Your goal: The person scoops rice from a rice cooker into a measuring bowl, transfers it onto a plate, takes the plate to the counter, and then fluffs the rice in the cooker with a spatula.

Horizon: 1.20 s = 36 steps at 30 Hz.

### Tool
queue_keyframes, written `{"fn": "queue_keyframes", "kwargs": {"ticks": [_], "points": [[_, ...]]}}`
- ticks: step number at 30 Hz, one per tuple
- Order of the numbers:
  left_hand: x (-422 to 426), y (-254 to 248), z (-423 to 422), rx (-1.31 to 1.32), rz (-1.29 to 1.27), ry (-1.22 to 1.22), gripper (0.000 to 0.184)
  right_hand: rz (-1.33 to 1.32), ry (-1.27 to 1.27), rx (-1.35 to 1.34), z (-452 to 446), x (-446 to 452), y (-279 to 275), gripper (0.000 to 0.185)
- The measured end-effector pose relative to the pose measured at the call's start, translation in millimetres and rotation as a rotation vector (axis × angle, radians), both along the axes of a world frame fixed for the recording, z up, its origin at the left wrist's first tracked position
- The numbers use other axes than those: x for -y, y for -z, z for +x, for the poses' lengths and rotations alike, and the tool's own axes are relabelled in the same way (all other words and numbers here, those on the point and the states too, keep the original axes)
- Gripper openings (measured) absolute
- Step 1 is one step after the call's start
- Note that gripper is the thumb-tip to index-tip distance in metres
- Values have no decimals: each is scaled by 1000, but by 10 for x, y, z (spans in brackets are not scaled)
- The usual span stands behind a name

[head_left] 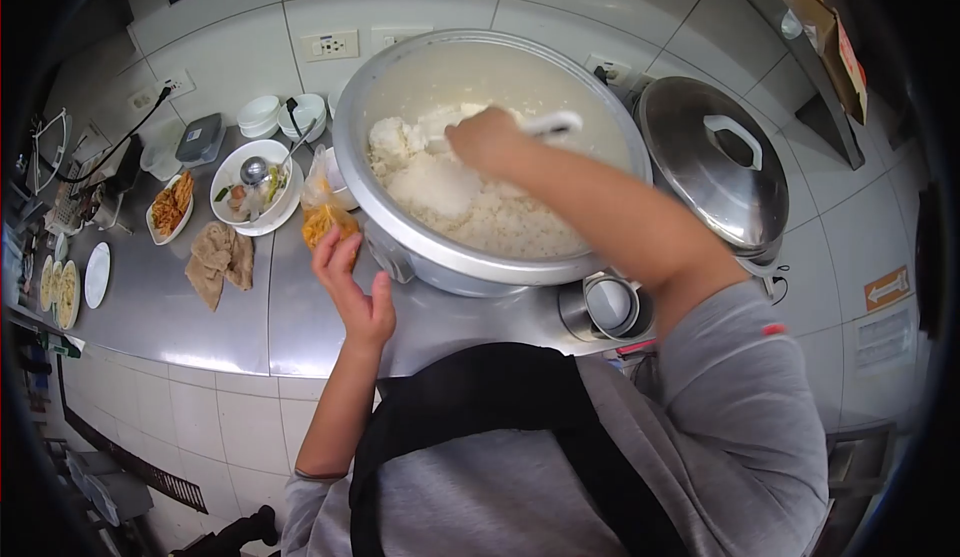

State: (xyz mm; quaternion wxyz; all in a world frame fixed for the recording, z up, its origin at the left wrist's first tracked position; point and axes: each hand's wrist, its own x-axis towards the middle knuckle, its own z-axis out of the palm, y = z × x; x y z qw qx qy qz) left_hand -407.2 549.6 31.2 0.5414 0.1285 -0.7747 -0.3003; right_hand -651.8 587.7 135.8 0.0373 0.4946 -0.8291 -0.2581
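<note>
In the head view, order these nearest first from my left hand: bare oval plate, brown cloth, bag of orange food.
1. Bag of orange food: by the left hand.
2. Brown cloth: left of the bag.
3. Bare oval plate: farther left.

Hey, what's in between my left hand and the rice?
In the head view, the rim and side of the large rice pot stand between your left hand and the rice.

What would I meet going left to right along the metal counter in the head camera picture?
White oval plate → pile of orange food → white bowl with a ladle in it → big rice pot → shiny metal lid.
</note>
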Motion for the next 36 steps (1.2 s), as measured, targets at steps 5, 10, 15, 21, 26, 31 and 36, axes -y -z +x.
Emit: {"fn": "queue_keyframes", "kwargs": {"ticks": [5, 10, 15, 21, 26, 31, 36], "points": [[387, 771, 350, 128, 141, -198, 45, 81, 58, 71, -85, -98, -938, 32], [431, 1147, 434, 381, 222, -260, 52, 46, -4, -15, -346, -12, -29, 31], [410, 1102, 405, 453, 196, -263, 54, 7, 145, 126, -275, 123, -836, 29], [412, 1116, 414, 466, 208, -267, 53, -147, -12, 71, -446, 157, -154, 40], [394, 1082, 396, 477, 215, -254, 52, -7, 48, 145, 108, 272, -875, 30], [391, 1071, 391, 482, 201, -261, 51, 46, -223, -19, 64, 454, -106, 29], [393, 1084, 393, 474, 233, -281, 50, 122, -228, 0, 361, 349, -820, 23]]}}
